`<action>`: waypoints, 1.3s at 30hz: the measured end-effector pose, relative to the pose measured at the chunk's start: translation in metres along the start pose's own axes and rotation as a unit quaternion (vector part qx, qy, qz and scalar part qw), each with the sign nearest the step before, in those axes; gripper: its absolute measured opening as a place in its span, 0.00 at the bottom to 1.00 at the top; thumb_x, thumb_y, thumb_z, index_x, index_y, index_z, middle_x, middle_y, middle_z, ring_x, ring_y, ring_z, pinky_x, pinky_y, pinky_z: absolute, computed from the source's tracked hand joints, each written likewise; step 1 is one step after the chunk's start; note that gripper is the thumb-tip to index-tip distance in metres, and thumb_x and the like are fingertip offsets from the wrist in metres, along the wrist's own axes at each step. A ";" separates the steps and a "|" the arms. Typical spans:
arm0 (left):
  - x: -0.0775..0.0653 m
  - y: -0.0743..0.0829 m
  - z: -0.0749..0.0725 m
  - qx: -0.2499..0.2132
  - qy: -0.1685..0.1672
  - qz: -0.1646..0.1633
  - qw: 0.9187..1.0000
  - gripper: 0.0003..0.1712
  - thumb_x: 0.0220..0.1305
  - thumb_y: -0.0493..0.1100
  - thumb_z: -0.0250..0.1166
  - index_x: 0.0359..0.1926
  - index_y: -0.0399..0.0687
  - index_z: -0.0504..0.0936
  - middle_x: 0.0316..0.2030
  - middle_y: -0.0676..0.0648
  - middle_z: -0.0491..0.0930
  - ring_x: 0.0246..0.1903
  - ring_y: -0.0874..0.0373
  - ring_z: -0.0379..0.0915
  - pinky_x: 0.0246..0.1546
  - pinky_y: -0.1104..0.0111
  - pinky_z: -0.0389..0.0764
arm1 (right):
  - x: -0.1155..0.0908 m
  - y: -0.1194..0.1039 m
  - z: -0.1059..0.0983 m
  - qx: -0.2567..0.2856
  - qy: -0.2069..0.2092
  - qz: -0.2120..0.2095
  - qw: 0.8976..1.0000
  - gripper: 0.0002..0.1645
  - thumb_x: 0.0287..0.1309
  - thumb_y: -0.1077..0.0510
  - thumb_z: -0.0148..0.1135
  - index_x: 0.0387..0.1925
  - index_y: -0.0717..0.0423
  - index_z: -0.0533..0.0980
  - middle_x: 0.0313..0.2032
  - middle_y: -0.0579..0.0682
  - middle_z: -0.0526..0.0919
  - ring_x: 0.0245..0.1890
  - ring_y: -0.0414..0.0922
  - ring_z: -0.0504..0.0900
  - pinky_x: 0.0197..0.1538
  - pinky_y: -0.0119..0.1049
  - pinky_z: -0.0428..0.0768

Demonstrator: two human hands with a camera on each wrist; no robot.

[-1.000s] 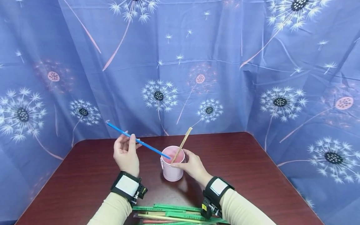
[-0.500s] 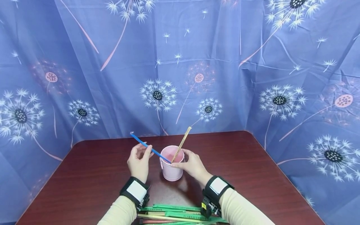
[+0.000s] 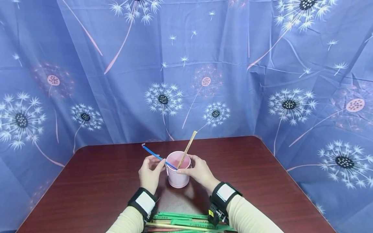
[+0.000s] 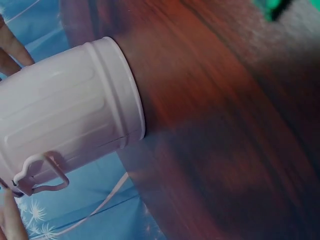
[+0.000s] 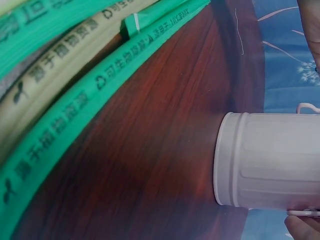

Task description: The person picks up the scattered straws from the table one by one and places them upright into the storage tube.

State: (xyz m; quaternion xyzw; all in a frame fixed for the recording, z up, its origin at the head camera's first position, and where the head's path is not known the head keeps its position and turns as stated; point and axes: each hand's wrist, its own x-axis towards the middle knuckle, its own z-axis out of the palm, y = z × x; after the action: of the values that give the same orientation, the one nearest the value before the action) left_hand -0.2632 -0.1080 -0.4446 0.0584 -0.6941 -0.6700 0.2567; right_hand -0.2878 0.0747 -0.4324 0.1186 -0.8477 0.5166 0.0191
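A small pink pail stands upright on the table, with side handles. My left hand pinches a blue wrapped straw between thumb and fingers at the pail's left rim. The straw slants down to the right, its lower end inside the mouth and its upper end out to the left. My right hand holds the pail's right side, thumb along the near rim. A tan wrapped straw leans in the pail, its top sticking up to the right. In the left wrist view the pail wall fills the left side.
Several wrapped straws lie in a pile at the near edge of the dark wooden table, among them a green straw and a yellow straw. Printing shows on a green wrapper. A blue dandelion-print curtain hangs around the table.
My left hand has moved right and down to the pail, lowering the blue straw's end further into it. My right hand stays on the pail.
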 end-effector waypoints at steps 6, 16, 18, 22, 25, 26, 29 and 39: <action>-0.009 -0.001 -0.006 0.065 -0.084 -0.081 0.991 0.22 0.56 0.42 0.74 0.44 0.37 0.72 0.30 0.46 0.82 0.22 0.60 0.79 0.17 0.69 0.81 | 0.000 -0.002 0.001 0.006 0.004 0.011 1.000 0.47 0.39 0.48 0.82 0.60 0.63 0.74 0.52 0.60 0.84 0.55 0.55 0.82 0.58 0.50 0.79; -0.037 -0.015 -0.020 0.247 -0.395 0.041 0.884 0.12 0.49 0.46 0.77 0.28 0.48 0.82 0.23 0.56 0.82 0.23 0.71 0.72 0.27 0.75 0.72 | 0.000 -0.001 0.001 0.006 0.004 0.004 1.000 0.45 0.39 0.50 0.82 0.59 0.63 0.75 0.52 0.60 0.85 0.53 0.56 0.82 0.56 0.49 0.79; -0.041 -0.019 -0.022 0.259 -0.444 0.041 0.857 0.11 0.47 0.46 0.78 0.27 0.49 0.84 0.22 0.59 0.81 0.23 0.73 0.70 0.27 0.75 0.72 | -0.001 -0.002 0.001 0.006 0.002 0.002 1.000 0.45 0.39 0.50 0.81 0.60 0.63 0.75 0.52 0.60 0.85 0.53 0.55 0.82 0.56 0.49 0.80; -0.048 -0.023 -0.026 0.289 -0.485 0.047 0.824 0.10 0.42 0.43 0.80 0.24 0.50 0.85 0.20 0.62 0.78 0.23 0.75 0.67 0.27 0.77 0.71 | -0.001 -0.002 0.001 0.008 -0.002 0.007 1.000 0.45 0.39 0.49 0.81 0.60 0.63 0.74 0.53 0.60 0.84 0.54 0.55 0.81 0.57 0.50 0.79; -0.050 -0.023 -0.030 0.300 -0.493 0.057 0.814 0.09 0.42 0.41 0.79 0.23 0.49 0.85 0.19 0.61 0.78 0.21 0.75 0.66 0.25 0.78 0.70 | -0.001 -0.002 0.001 0.005 -0.007 0.008 1.000 0.45 0.40 0.50 0.81 0.60 0.63 0.74 0.53 0.60 0.84 0.55 0.55 0.81 0.58 0.50 0.79; -0.051 -0.024 -0.030 0.303 -0.495 0.060 0.812 0.09 0.42 0.40 0.79 0.22 0.49 0.85 0.19 0.61 0.78 0.21 0.75 0.66 0.25 0.78 0.70 | 0.000 -0.001 0.001 0.006 -0.009 0.008 1.000 0.45 0.40 0.50 0.81 0.60 0.63 0.74 0.53 0.60 0.84 0.55 0.56 0.81 0.58 0.50 0.79; -0.052 -0.025 -0.031 0.308 -0.500 0.064 0.807 0.08 0.44 0.40 0.78 0.22 0.48 0.84 0.19 0.60 0.79 0.21 0.75 0.66 0.25 0.78 0.71 | 0.000 -0.001 0.001 0.005 -0.013 0.004 1.000 0.44 0.41 0.51 0.80 0.60 0.63 0.74 0.53 0.62 0.83 0.54 0.57 0.81 0.57 0.50 0.79; -0.047 -0.022 -0.030 0.348 -0.466 0.116 0.805 0.05 0.54 0.45 0.73 0.26 0.54 0.85 0.24 0.60 0.83 0.26 0.72 0.72 0.28 0.73 0.73 | 0.000 -0.004 -0.002 -0.015 -0.021 -0.004 1.000 0.45 0.43 0.48 0.79 0.61 0.62 0.73 0.54 0.60 0.83 0.56 0.56 0.80 0.59 0.52 0.78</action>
State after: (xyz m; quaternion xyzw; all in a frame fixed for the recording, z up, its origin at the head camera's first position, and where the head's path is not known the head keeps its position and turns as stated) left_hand -0.2154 -0.1174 -0.4793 -0.2563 -0.9186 -0.2949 -0.0600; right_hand -0.2869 0.0747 -0.4282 0.1323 -0.8550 0.5015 0.0051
